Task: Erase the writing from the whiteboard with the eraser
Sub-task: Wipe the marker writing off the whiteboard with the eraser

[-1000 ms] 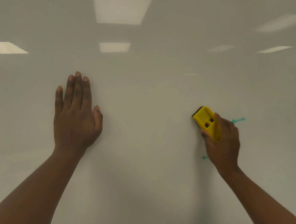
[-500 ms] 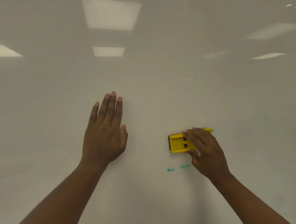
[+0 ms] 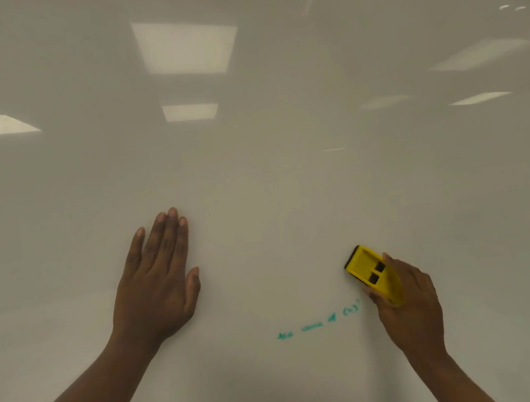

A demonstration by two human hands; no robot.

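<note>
board: whiteboard fills frame, almost all clean
left: left hand flat on board, fingers spread, holding nothing, centre-left
right: right hand wrapped round yellow eraser, lower right, tilted
remaining: short line of teal writing below-left of eraser
progress: judged nearly done, one pass left

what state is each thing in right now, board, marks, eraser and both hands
whiteboard: mostly wiped, glossy with ceiling light reflections
green marks: a short smeared line not yet erased, below and left of the eraser
yellow eraser: gripped, tilted, against the board
right hand: closed around the eraser
left hand: open, flat on the board, holding nothing
</note>
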